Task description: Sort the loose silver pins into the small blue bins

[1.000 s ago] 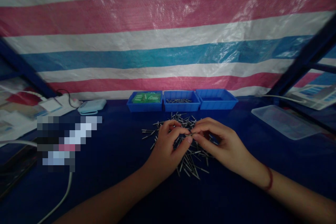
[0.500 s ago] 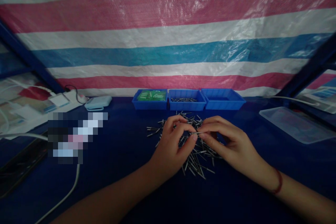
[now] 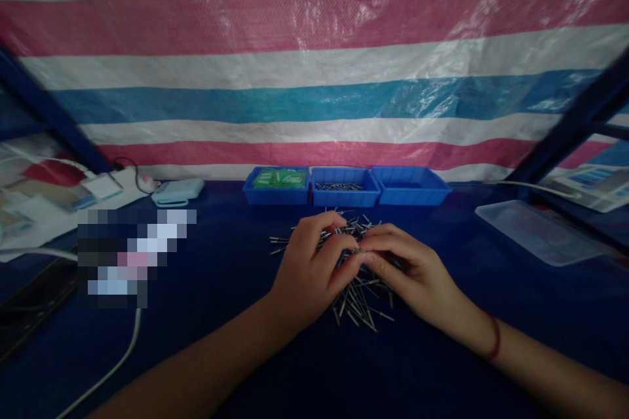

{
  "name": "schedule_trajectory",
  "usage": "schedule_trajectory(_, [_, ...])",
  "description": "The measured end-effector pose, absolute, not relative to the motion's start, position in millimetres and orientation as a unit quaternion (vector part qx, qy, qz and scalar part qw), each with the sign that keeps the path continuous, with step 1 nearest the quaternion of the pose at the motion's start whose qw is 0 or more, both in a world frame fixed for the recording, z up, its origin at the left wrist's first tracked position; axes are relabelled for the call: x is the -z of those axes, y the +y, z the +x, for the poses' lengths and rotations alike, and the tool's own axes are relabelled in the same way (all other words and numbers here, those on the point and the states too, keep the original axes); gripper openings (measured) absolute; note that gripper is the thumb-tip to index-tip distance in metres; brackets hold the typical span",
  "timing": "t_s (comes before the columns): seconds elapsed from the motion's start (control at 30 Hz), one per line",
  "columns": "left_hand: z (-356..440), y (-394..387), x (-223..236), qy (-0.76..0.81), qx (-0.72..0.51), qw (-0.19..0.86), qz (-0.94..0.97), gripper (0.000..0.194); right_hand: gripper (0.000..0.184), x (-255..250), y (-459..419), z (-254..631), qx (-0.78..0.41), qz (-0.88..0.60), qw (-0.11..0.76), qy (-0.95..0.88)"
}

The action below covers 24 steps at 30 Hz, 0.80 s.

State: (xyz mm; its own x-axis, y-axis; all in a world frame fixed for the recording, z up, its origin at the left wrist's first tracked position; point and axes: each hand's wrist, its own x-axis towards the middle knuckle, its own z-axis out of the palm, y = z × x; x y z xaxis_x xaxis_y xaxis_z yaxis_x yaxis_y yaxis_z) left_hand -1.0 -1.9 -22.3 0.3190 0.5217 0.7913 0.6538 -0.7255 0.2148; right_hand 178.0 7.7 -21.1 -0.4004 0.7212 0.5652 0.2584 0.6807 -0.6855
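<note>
My left hand [image 3: 312,268] and my right hand [image 3: 420,272] meet over a loose pile of blind rivets [image 3: 357,304], thin metal pins with a thicker sleeve at one end. Thumb and forefinger are pinched together on each hand. Between the touching fingertips a small bit of one rivet [image 3: 360,251] shows; the fingers cover most of it. The pile spreads on the dark blue table [image 3: 304,373] beneath and around both hands, partly hidden by them.
Behind the pile stand three blue bins: one with green packets [image 3: 280,178], a middle one [image 3: 344,199] with rivets, and a right one [image 3: 415,196]. A clear plastic lid [image 3: 540,232] lies right. Left are a light blue case [image 3: 177,192], a cable [image 3: 122,357] and a power strip [image 3: 130,182].
My fingertips have drawn closer together, so less of the held rivet shows between them. The whole view has shifted slightly, with things now a little further left.
</note>
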Motion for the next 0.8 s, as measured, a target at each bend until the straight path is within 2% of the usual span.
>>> schedule_trajectory(0.1, [-1.9, -1.6, 19.1, -0.36, 0.436, 0.102, -0.818, 0.008, 0.011, 20.2, 8.0, 179.7, -0.259, -0.3, 0.441, -0.805])
schedule_trajectory(0.23, [-3.4, -1.2, 13.8, -0.366, 0.41, 0.09, -0.83, 0.01, 0.011, 11.2, 11.4, 183.4, -0.226, -0.301, 0.405, -0.833])
schedule_trajectory(0.47, [-13.5, 13.7, 17.0, -0.443, 0.327, 0.042, -0.834, 0.037, 0.015, -12.7, 60.5, 179.6, -0.019, -0.355, 0.425, -0.833])
schedule_trajectory(0.63, [-32.5, 32.2, 19.6, -0.487, 0.308, 0.047, -0.816, 0.035, 0.019, -15.5, 114.9, 168.1, 0.066, -0.389, 0.392, -0.831])
schedule_trajectory(0.8, [-55.5, 49.5, 21.0, -0.495, 0.309, 0.051, -0.81, 0.026, 0.022, -7.6, 130.5, 161.3, 0.074, -0.4, 0.365, -0.837])
